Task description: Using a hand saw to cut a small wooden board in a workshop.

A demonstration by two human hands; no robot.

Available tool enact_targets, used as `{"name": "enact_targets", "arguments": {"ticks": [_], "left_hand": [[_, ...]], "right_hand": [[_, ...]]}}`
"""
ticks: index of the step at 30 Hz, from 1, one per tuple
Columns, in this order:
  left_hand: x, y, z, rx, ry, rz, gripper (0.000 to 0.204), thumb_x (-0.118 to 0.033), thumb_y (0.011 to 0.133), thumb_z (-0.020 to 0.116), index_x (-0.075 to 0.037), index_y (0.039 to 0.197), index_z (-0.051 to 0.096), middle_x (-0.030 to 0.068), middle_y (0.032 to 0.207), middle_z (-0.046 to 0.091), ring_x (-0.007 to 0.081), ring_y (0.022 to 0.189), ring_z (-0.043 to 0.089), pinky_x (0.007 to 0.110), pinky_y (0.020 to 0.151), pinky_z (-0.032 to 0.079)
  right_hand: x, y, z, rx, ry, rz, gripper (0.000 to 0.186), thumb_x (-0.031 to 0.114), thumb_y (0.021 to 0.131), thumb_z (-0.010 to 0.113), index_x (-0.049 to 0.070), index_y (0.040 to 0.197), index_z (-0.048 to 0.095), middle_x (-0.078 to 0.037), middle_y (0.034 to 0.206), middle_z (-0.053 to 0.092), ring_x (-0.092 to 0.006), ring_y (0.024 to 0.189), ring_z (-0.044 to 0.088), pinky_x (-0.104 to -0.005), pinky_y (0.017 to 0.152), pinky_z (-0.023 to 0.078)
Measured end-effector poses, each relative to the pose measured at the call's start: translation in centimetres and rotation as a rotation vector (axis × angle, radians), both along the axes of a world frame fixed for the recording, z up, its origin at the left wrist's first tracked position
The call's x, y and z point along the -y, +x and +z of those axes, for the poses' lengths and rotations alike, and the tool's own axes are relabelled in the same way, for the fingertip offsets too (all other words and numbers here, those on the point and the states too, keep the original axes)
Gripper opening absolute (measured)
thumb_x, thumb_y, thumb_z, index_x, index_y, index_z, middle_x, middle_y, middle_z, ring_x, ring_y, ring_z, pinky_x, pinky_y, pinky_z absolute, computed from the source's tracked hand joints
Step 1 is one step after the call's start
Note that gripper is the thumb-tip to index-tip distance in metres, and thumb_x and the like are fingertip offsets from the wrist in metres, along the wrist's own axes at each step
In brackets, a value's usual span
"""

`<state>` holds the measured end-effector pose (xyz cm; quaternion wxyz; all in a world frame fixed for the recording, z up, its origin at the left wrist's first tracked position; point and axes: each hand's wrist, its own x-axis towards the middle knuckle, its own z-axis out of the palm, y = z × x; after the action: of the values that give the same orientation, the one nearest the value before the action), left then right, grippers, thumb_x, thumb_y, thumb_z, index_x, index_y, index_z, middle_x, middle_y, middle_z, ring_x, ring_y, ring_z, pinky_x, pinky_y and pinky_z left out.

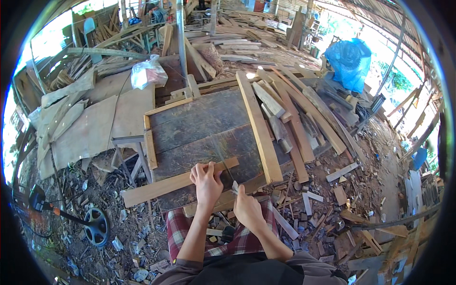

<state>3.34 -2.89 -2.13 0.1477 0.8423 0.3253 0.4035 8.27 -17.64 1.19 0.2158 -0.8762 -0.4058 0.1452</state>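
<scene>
A flat strip of light wood (159, 190) lies slantwise across the near part of a dark, scuffed worktop (190, 121). My left hand (206, 183) is closed over this strip toward its right end, fingers curled on its top. Just to the right, my right hand (249, 209) grips the pale handle of a thin-bladed hand saw (227, 172). The narrow dark blade points away from me and crosses the strip near its right end. How deep the blade sits in the wood is too small to tell.
A thick beam (259, 128) edges the worktop's right side, with stacked planks (304, 118) beyond. Thin wooden edging (150, 145) runs along the left. Offcuts (308, 202) litter the ground. A black spoked wheel (97, 227) is at lower left; a blue-wrapped bundle (349, 64) stands far right.
</scene>
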Motion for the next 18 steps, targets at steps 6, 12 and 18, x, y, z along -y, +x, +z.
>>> {"name": "enact_targets", "arguments": {"ticks": [6,12,18], "left_hand": [[0.4,0.1,0.2,0.014,-0.030,-0.032,0.033,-0.009,0.078,0.069,-0.003,0.110,0.065,0.0134,0.103,0.049,0.0331,0.106,0.047,0.046,0.098,0.034],[-0.1,0.3,0.4,0.040,-0.079,0.028,0.032,-0.008,0.078,0.072,-0.004,0.110,0.066,0.0129,0.103,0.049,0.0326,0.106,0.046,0.046,0.097,0.034],[-0.6,-0.1,0.5,0.039,-0.058,-0.039,0.033,-0.009,0.079,0.073,-0.004,0.111,0.066,0.0129,0.103,0.049,0.0323,0.106,0.046,0.046,0.097,0.034]], "right_hand": [[1.5,0.0,-1.1,0.027,0.003,-0.018,0.029,0.015,0.093,0.049,-0.001,0.116,0.040,-0.029,0.073,0.065,-0.0478,0.071,0.065,-0.0572,0.064,0.052],[4.7,-1.7,-0.2,-0.021,0.020,-0.020,0.020,0.018,0.098,0.047,0.002,0.106,0.039,-0.029,0.067,0.062,-0.0502,0.067,0.062,-0.0607,0.061,0.047],[5.3,-2.6,0.2,-0.074,-0.031,-0.054,0.021,0.019,0.097,0.048,0.002,0.105,0.039,-0.030,0.068,0.063,-0.0502,0.068,0.062,-0.0605,0.063,0.048]]}}
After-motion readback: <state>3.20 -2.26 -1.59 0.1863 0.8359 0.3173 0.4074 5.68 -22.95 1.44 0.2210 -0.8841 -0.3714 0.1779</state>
